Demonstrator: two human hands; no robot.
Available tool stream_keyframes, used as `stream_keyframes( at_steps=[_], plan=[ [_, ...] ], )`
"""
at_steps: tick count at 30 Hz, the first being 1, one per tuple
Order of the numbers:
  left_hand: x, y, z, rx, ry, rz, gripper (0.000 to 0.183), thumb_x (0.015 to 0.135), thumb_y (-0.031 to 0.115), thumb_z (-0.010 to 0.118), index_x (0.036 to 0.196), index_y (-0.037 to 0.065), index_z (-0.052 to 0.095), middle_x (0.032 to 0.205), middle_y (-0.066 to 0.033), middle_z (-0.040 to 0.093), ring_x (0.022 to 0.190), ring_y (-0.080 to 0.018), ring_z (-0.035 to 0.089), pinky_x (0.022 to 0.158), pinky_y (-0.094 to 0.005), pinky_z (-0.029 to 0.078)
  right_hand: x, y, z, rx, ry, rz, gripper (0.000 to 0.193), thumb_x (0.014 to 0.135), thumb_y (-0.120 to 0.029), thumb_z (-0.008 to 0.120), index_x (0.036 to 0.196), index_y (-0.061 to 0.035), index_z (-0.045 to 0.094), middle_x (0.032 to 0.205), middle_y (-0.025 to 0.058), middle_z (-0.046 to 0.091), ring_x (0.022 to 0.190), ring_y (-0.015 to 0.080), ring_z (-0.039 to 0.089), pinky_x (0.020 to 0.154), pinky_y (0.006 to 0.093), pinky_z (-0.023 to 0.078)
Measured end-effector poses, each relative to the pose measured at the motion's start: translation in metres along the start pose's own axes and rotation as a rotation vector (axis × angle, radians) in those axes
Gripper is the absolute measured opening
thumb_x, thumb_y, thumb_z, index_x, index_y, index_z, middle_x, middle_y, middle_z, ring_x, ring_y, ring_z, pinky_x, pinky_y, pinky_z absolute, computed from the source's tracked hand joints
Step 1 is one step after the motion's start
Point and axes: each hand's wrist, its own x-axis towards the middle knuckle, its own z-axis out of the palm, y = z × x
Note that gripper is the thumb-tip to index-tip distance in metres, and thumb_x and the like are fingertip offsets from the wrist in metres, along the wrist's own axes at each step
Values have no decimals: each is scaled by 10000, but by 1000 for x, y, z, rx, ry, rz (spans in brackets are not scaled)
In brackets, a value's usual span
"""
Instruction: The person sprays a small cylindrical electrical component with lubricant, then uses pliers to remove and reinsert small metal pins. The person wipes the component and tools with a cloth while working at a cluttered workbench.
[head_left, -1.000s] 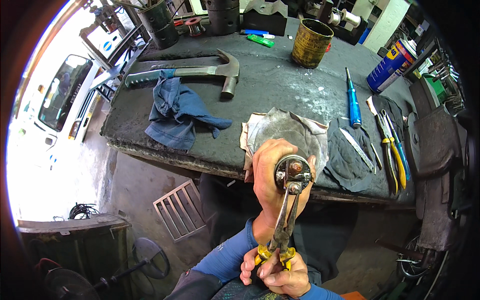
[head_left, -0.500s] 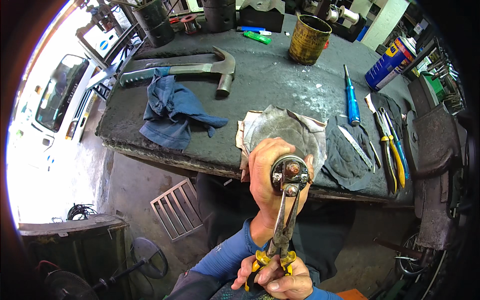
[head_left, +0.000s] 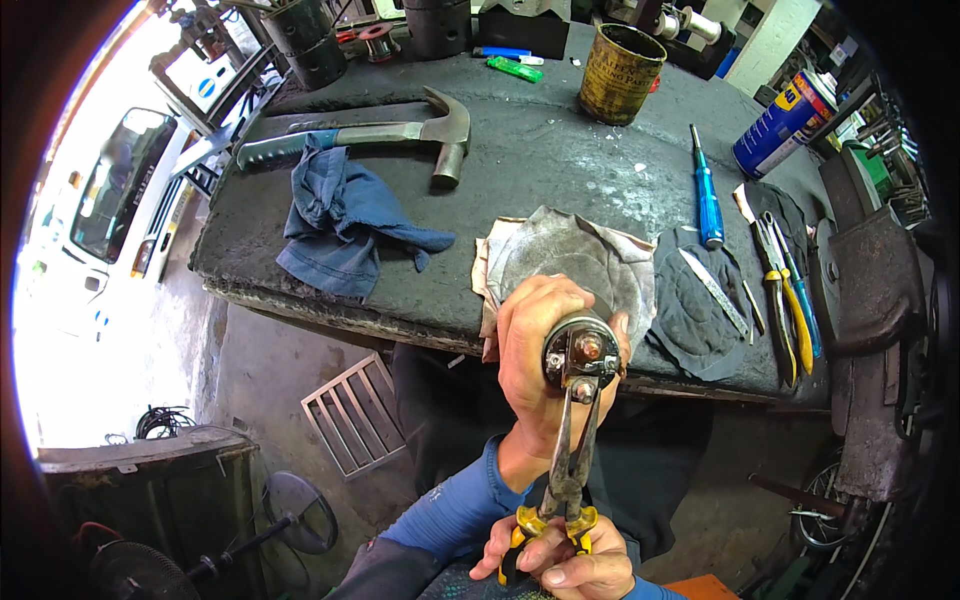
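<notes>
My left hand is wrapped round a cylindrical solenoid, its black end turned up toward me. Two bolt terminals stand on that end, the larger one copper-coloured. Below it, my right hand grips long-nose pliers by their yellow and black handles. The slim jaws are slightly apart and reach up to the smaller bolt; whether they pinch it I cannot tell. Beyond my left hand, a stained grey cloth lies at the bench's near edge.
On the dark bench are a claw hammer, a blue rag, a grimy yellow can, a blue spray can and a blue-handled screwdriver. Yellow-handled pliers lie at right. A metal grate rests on the floor.
The solenoid and the plier tips sit very slightly lower in the picture, and the handles a little further right. Both grips look the same.
</notes>
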Motion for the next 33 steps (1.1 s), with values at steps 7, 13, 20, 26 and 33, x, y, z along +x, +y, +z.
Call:
stream_keyframes(
  at_steps=[7,13,20,26,33],
  plan=[
    [4,0,-1,-2,-8,27,584,747,-38,913,1209,68,572,1077,-88,677,1110,-282,658,1027,-429,517,-2,1,-9,-66,-12,-19,319,825,-30,771,1109,108,725,1243,310,647,1043,421,677,871,511,584],
    [4,0,-3,0,-17,44,580,744,-38,913,1205,63,575,1077,-92,683,1085,-283,667,1010,-430,526,-4,-4,-9,-146,-27,-30,326,845,-43,758,1134,104,724,1283,309,641,1107,430,680,951,543,586],
    [12,4,-8,-16,-137,-44,561,744,-15,927,1210,38,619,1104,-111,681,1023,-282,678,967,-399,541,-33,-31,-10,-762,166,-236,287,893,-83,728,1125,86,724,1317,241,626,1217,349,639,1044,483,542],
    [32,25,-21,171,-370,-6,572,747,93,936,1245,36,661,1162,-128,691,1144,-338,620,1026,-432,491,-52,-80,8,-2037,668,-698,271,763,53,637,1029,50,688,1320,253,617,1154,380,670,1005,437,538],
    [33,23,-8,192,-364,68,520,634,48,893,1121,66,711,1023,-65,703,1046,-307,573,949,-417,483,-53,-113,18,-2451,690,-758,398,702,38,753,1096,57,695,1359,244,583,1227,443,584,1050,523,465]
  ],
)
